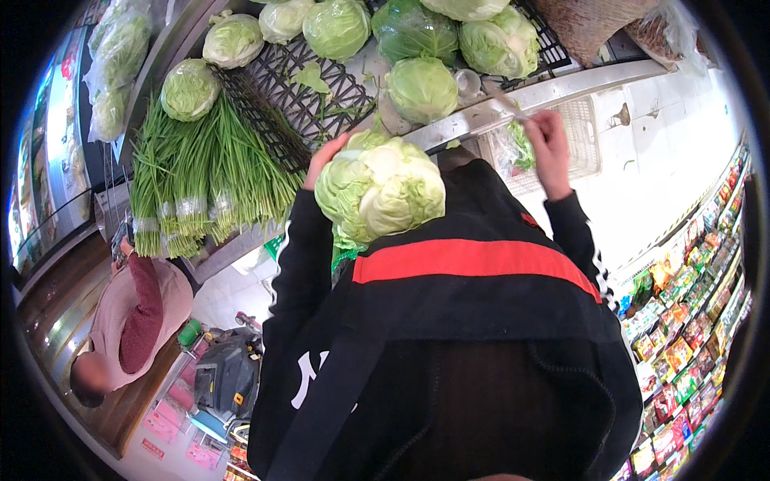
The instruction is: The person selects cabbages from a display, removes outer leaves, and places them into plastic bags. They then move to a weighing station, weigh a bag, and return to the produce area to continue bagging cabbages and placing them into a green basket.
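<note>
My left hand (325,160) grips the far left side of a pale green cabbage (385,189), held close against my black jacket. The cabbage's cut stem end faces up, and its outer leaves spread at the lower left. Out to the right, my right hand (550,150) is closed around a knife (505,100). The blade is blurred and points up and left, over the metal edge (535,93) of the display stand, apart from the cabbage. Another round cabbage (422,90) sits at that edge, between my two hands.
Several cabbages (337,29) line the stand around a black plastic crate (313,99) with loose leaf scraps. Bundled green stalks (192,174) lie at the left. Below my right hand is a white basket (586,135). A person (141,318) stands at lower left; packaged-goods shelves (686,337) are right.
</note>
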The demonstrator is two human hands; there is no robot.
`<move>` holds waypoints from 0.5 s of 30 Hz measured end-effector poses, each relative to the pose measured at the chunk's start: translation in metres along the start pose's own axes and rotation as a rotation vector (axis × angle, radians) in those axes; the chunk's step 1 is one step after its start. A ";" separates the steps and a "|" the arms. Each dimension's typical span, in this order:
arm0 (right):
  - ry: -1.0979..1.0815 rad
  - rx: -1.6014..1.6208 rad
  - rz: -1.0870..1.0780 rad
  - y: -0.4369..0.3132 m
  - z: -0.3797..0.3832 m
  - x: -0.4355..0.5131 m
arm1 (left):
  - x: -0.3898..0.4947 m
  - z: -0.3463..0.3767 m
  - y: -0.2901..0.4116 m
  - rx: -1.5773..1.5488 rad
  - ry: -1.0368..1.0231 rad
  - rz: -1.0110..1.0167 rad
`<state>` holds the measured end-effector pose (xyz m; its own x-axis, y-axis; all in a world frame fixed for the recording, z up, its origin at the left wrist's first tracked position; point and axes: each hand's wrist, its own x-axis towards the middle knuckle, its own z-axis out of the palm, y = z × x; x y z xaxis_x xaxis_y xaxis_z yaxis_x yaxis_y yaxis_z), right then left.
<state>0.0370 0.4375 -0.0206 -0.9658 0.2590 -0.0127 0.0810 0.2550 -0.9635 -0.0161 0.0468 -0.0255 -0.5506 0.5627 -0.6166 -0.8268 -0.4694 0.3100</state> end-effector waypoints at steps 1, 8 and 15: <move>0.036 -0.040 0.094 0.015 -0.024 0.004 | -0.001 -0.008 -0.003 -0.117 0.018 -0.054; 0.413 0.029 0.370 0.093 -0.128 0.035 | -0.028 -0.060 -0.022 -0.265 -0.096 0.056; 0.489 -0.048 0.463 0.122 -0.150 0.126 | -0.036 -0.076 -0.056 0.136 0.456 0.196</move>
<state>-0.0382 0.6410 -0.0997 -0.6073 0.7404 -0.2880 0.4811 0.0543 -0.8750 0.0583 0.0013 -0.0756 -0.6158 0.1046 -0.7809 -0.7372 -0.4264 0.5242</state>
